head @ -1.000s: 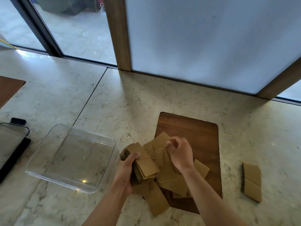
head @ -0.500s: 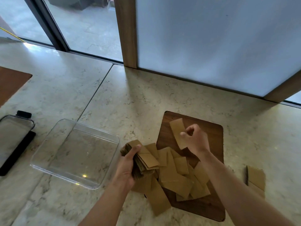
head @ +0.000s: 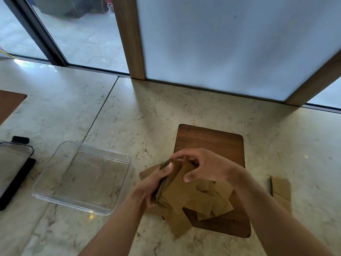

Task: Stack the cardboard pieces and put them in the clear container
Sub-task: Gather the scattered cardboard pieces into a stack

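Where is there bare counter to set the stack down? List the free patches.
Free: marble counter between clear container and wooden board, and beyond both toward the window. Crowded: the board's near half, under loose cardboard pieces.

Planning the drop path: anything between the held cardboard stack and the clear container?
Head view: only bare marble counter between the stack in the left hand and the clear container.

The right hand [head: 206, 166] has come back from the board, laying its piece onto the held stack [head: 177, 183].
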Demonstrator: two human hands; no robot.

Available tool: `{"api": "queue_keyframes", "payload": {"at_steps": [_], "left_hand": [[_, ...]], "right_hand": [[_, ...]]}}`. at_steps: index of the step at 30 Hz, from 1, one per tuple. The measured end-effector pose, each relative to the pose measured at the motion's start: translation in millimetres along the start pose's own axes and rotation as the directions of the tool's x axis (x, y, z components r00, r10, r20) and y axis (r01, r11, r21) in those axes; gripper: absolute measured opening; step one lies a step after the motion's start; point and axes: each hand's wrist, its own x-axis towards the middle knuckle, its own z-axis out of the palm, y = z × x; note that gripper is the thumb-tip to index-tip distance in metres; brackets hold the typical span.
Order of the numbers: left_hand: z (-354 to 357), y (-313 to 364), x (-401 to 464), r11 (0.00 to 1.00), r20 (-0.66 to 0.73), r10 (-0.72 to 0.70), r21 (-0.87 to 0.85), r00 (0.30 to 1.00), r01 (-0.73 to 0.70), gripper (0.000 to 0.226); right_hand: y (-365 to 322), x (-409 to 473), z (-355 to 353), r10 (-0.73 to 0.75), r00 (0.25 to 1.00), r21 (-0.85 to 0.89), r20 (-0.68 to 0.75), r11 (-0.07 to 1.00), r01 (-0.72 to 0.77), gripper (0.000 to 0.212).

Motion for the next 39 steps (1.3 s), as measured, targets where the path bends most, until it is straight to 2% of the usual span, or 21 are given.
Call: {"api": "queue_keyframes", "payload": {"at_steps": [2, 4, 6, 7, 8, 9, 10, 11, 12, 13, 17, 19, 21, 24, 26, 29, 31, 34, 36, 38, 39], "left_hand": [[1, -2, 3, 0.999, -0.019, -0.008, 0.032, 1.0, 0.009, 0.092], [-3, -5, 5, 1.0, -0.068, 0.005, 0.011, 0.998, -0.004, 0.073], [-3, -5, 7, 0.998, -0.165, 0.034, -0.049, 0.986, -0.043, 0.063], [-2, -5, 9, 0.993, -0.236, 0.074, -0.075, 0.969, -0.094, 0.07], [0, -5, 14, 0.983, -0.321, 0.131, -0.08, 0.938, -0.165, 0.075], [4, -5, 18, 0.965, -0.408, 0.209, -0.061, 0.889, -0.255, 0.074], [8, -4, 22, 0.939, -0.467, 0.294, -0.023, 0.834, -0.344, 0.066], [13, -5, 26, 0.91, -0.486, 0.377, 0.035, 0.788, -0.414, 0.059], [19, -6, 29, 0.879, -0.463, 0.458, 0.111, 0.759, -0.463, 0.056], [24, -7, 32, 0.849, -0.404, 0.525, 0.192, 0.749, -0.492, 0.056], [38, 8, 45, 0.792, -0.145, 0.589, 0.299, 0.795, -0.532, 0.067], [40, 22, 58, 0.796, -0.087, 0.566, 0.317, 0.82, -0.516, 0.076], [41, 32, 72, 0.767, -0.055, 0.56, 0.411, 0.827, -0.492, 0.08], [52, 35, 107, 0.653, 0.017, 0.581, 0.587, 0.814, -0.479, 0.079], [60, 32, 127, 0.645, 0.016, 0.585, 0.597, 0.811, -0.477, 0.079], [65, 26, 153, 0.709, 0.006, 0.561, 0.513, 0.828, -0.484, 0.069], [65, 19, 167, 0.738, -0.053, 0.588, 0.443, 0.807, -0.509, 0.065], [72, 0, 185, 0.705, -0.213, 0.689, 0.42, 0.693, -0.572, 0.052], [80, -5, 192, 0.691, -0.332, 0.719, 0.44, 0.611, -0.574, 0.04], [83, -7, 200, 0.669, -0.426, 0.741, 0.528, 0.518, -0.523, 0.025], [81, -9, 203, 0.65, -0.449, 0.758, 0.58, 0.473, -0.491, 0.019]], "right_hand": [[-4, 8, 13, -0.03, 0.988, -0.073, -0.15, 0.997, 0.019, 0.073], [-3, 10, 28, -0.065, 0.92, -0.083, -0.386, 0.996, 0.036, 0.081], [0, 5, 50, 0.038, 0.808, 0.045, -0.588, 0.999, -0.013, 0.08], [2, 2, 63, 0.167, 0.774, 0.206, -0.611, 0.977, -0.049, 0.077], [5, -2, 75, 0.333, 0.775, 0.439, -0.537, 0.895, -0.08, 0.077], [10, -6, 86, 0.474, 0.8, 0.7, -0.368, 0.707, -0.098, 0.08], [17, -11, 94, 0.5, 0.85, 0.875, -0.164, 0.472, -0.108, 0.076], [22, -15, 101, 0.445, 0.895, 0.951, -0.021, 0.285, -0.12, 0.075], [26, -20, 104, 0.373, 0.927, 0.976, 0.035, 0.187, -0.112, 0.077], [32, -23, 104, 0.331, 0.944, 0.987, 0.013, 0.144, -0.064, 0.083], [50, -27, 71, 0.306, 0.91, 0.953, -0.281, 0.197, 0.229, 0.09], [64, -31, 40, 0.289, 0.854, 0.847, -0.432, 0.454, 0.275, 0.082], [76, -33, 12, 0.253, 0.78, 0.631, -0.572, 0.743, 0.221, 0.076], [104, -26, -22, 0.114, 0.751, 0.342, -0.65, 0.927, 0.154, 0.078], [117, -14, -33, 0.082, 0.746, 0.244, -0.661, 0.963, 0.11, 0.081], [131, 5, -34, 0.138, 0.702, 0.241, -0.699, 0.969, 0.05, 0.083], [140, 14, -30, 0.132, 0.637, 0.296, -0.759, 0.942, 0.157, 0.075], [137, 30, -24, 0.28, 0.472, 0.48, -0.836, 0.791, 0.379, 0.049], [128, 42, -26, 0.426, 0.305, 0.516, -0.852, 0.782, 0.35, 0.032], [127, 53, -27, 0.468, 0.147, 0.49, -0.872, 0.828, 0.272, 0.014], [129, 54, -26, 0.453, 0.099, 0.464, -0.886, 0.855, 0.232, 0.007]]}}
